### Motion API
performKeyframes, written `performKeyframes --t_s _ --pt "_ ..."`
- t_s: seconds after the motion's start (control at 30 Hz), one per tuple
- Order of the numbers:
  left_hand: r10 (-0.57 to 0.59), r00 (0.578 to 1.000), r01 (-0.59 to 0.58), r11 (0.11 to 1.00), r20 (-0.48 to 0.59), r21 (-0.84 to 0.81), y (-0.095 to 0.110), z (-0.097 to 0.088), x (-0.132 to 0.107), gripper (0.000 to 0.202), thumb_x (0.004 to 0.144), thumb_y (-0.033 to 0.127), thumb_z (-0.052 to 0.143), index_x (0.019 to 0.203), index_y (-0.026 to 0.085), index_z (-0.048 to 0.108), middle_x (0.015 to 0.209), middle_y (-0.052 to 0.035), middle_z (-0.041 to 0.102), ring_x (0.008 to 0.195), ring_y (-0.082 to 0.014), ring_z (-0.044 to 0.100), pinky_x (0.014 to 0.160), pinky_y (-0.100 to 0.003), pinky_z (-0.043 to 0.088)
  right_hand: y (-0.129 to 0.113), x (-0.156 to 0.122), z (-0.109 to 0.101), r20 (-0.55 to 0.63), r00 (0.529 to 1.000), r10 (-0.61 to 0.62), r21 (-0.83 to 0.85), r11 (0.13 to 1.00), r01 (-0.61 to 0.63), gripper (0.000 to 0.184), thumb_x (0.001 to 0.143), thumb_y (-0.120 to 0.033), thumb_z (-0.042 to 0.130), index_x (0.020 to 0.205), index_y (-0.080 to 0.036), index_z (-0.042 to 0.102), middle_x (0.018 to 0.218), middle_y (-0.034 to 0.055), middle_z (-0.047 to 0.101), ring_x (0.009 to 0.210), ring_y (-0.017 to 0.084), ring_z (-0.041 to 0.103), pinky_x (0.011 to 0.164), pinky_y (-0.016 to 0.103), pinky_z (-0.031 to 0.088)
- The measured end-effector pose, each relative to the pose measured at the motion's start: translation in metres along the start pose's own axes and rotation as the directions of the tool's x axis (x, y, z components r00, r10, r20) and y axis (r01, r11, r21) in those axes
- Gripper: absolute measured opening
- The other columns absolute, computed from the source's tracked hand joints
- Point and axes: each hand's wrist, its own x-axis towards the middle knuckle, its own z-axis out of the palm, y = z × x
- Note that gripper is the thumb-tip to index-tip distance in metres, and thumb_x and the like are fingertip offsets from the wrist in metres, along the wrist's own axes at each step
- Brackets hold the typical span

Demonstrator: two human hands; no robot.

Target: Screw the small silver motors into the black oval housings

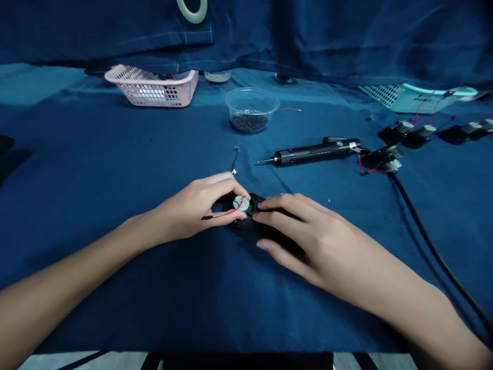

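Near the middle of the blue cloth, my left hand (200, 205) pinches a small round motor (241, 203) between thumb and fingers. Its end is whitish, and a red wire runs from it to a dark connector (207, 217) lying across my fingers. The motor sits at a black plastic housing (254, 201); whether it is seated in it I cannot tell. My right hand (304, 231) grips the housing from the right, fingertips on its top and thumb at the near side. Much of the housing is hidden beneath that hand.
Beyond my hands lie a black electric screwdriver (316, 152) with a cable (431, 236) and a clear bowl (252, 100) of dark screws. A pink basket (154, 92) and a teal basket (419, 100) stand farther back. Several black parts with motors (423, 132) are at right.
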Motion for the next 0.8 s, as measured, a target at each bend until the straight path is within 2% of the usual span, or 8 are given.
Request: performKeyframes --t_s 0.1,0.2,0.27,0.37,0.53,0.8 --pt "0.059 0.998 -0.057 0.997 -0.03 0.05 -0.0004 0.0011 -0.0011 0.025 0.096 0.035 0.058 0.117 0.021 0.062 0.113 -0.0044 0.062 0.095 -0.0123 0.062 0.062 -0.014 0.049 0.0 -0.0005 0.0012 -0.005 1.0 0.005 0.008 1.0 -0.005 0.026 0.099 -0.031 0.051 0.117 -0.018 0.065 0.118 0.0085 0.064 0.106 0.02 0.062 0.094 0.04 0.053" --pt "0.197 0.975 -0.182 0.974 -0.104 0.135 -0.0027 0.0026 -0.0004 0.023 0.096 0.027 0.059 0.117 0.017 0.062 0.115 -0.0061 0.065 0.105 -0.0133 0.062 0.089 -0.02 0.051 0.0009 0.0011 0.0013 -0.007 1.0 0.021 0.023 1.0 -0.021 0.022 0.099 -0.028 0.05 0.111 -0.018 0.065 0.115 0.0085 0.064 0.105 0.022 0.062 0.091 0.041 0.053" --pt "0.285 0.949 -0.259 0.948 -0.132 0.187 -0.004 0.0034 0.0004 0.022 0.096 0.023 0.058 0.117 0.014 0.062 0.116 -0.0081 0.066 0.109 -0.0146 0.061 0.099 -0.024 0.047 0.0015 0.0025 0.0008 -0.01 1.0 0.029 0.03 0.999 -0.029 0.021 0.099 -0.027 0.05 0.111 -0.018 0.065 0.114 0.0085 0.064 0.105 0.022 0.061 0.09 0.041 0.053" --pt "0.34 0.931 -0.306 0.925 -0.133 0.224 -0.0044 0.0038 0.0007 0.023 0.096 0.02 0.057 0.118 0.012 0.061 0.116 -0.0103 0.067 0.112 -0.016 0.061 0.101 -0.025 0.047 0.0019 0.0031 0.0003 -0.009 0.999 0.035 0.033 0.999 -0.035 0.022 0.099 -0.026 0.05 0.114 -0.019 0.064 0.114 0.0079 0.064 0.107 0.022 0.06 0.092 0.042 0.051" --pt "0.355 0.925 -0.314 0.915 -0.134 0.254 -0.0035 0.0037 -0.0009 0.024 0.096 0.019 0.057 0.119 0.013 0.061 0.118 -0.0104 0.067 0.114 -0.0177 0.061 0.102 -0.028 0.048 0.0021 0.0011 0.0015 -0.023 0.999 0.023 0.03 0.999 -0.023 0.022 0.099 -0.025 0.051 0.116 -0.019 0.064 0.113 0.0074 0.064 0.107 0.022 0.059 0.092 0.042 0.051" --pt "0.38 0.914 -0.334 0.904 -0.145 0.267 -0.0051 0.0048 -0.0003 0.024 0.095 0.017 0.058 0.118 0.011 0.061 0.117 -0.01 0.067 0.112 -0.0162 0.061 0.102 -0.026 0.047 0.0037 0.0017 0.0026 -0.047 0.999 0.01 0.024 1.0 -0.009 0.022 0.098 -0.025 0.053 0.115 -0.019 0.065 0.112 0.0079 0.065 0.106 0.022 0.06 0.092 0.041 0.051"
